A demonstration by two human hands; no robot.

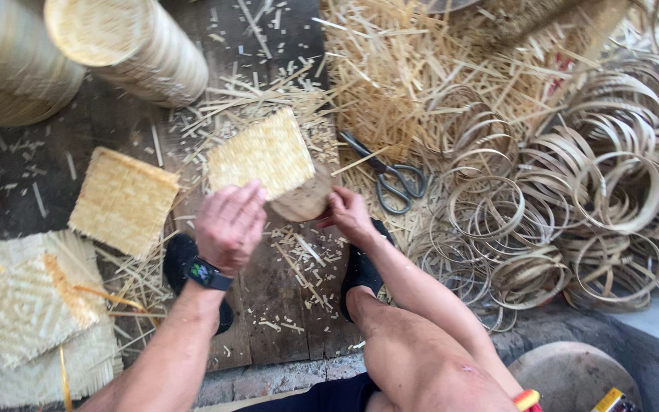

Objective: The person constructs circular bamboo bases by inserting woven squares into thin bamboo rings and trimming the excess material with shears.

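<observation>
Pressing a square woven mat (262, 154) against a round wooden disc (304, 200), the person looks to be at the fitting stage: the mat lies over the disc, just beyond the hands, above the plank floor (284, 297) between the two black shoes. The left hand (229, 223) hovers flat at the mat's near edge, fingers together and extended, palm down; whether it actually touches the weave I cannot tell. The right hand (348, 214) curls its fingers around the disc's right rim, clamped on it.

Judging from this, the next move calls for holding the disc steady with the right hand while the left works the mat around the round form, keeping the two centred.

The mat is pale yellow, tightly plaited from thin flat strips, tilted like a diamond, with rough, untrimmed edges. The disc shows only as a brown crescent at the mat's near right corner.

Scissors (390, 179) lie to the right, near the disc, on loose straw. Bent hoops (573, 214) pile up further right. Another mat (123, 200) lies left, and stacked baskets (127, 42) stand far left.
</observation>
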